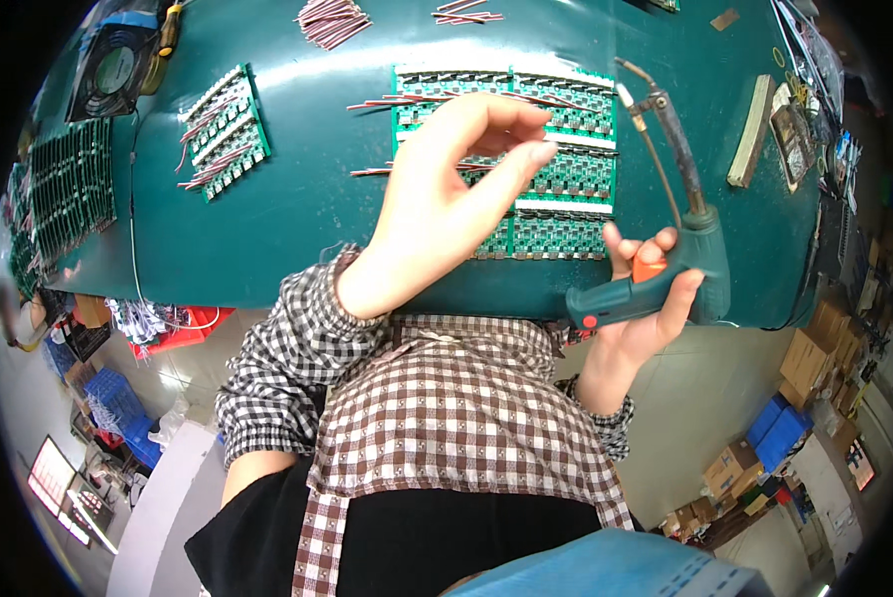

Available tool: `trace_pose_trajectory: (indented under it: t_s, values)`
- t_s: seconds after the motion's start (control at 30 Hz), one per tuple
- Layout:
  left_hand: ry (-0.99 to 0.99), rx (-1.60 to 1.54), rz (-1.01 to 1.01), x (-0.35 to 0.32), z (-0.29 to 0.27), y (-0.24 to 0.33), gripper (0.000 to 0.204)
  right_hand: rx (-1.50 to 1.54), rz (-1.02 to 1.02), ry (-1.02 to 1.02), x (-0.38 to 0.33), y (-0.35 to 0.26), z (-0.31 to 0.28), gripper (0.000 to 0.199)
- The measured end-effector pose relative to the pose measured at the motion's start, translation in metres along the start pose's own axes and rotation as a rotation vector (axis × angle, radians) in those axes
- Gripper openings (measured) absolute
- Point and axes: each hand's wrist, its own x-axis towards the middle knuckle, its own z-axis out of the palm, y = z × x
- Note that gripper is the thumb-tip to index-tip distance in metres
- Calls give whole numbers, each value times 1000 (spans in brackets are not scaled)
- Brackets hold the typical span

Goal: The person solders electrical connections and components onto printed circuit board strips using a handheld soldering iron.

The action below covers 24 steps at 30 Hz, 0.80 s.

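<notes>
A: Grip state, both hands?

B: Right hand (638,336) closed round the iron (707,261), fingers at its orange trigger (649,270). Left hand (446,199) open above the panel (566,239); thumb and fingertips apart, nothing seen between them

A: Position of panel and iron?

B: Panel flat on the table (312,234), in front of the person. Iron upright at the panel's right, tip (622,63) by the far right corner; contact cannot be told

A: Progress?

B: Judged part done. Wires (399,101) lie across the panel's far row, more at the middle row, left side; none seen on the near row, so that appears left. Whether any joint is made: too small to tell. Smaller panel (235,157) at left already carries wires

A: Stock?

B: Bundle of loose wires (333,22) on the far side, a few strays (468,14) right of it. Stacked boards (73,179) at far left, near the fan (116,70)
</notes>
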Motion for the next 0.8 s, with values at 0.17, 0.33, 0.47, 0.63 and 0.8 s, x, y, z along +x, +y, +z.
trace_pose_trajectory:
  t_s: [0.17,0.33,0.47,0.63,0.8]
  values:
    - [-41,-536,-290,6,8,6,27,40,104,-34,-16,-2,6,52]
    - [0,-697,-284,3,10,5,23,-84,122,-70,-27,-1,15,50]
    - [10,-780,-282,0,7,2,18,-124,102,-62,-32,2,18,51]
    - [18,-806,-330,1,7,2,16,-114,100,-46,-35,6,18,52]
    - [-16,-822,-341,4,3,0,17,-113,113,-43,-33,7,19,51]
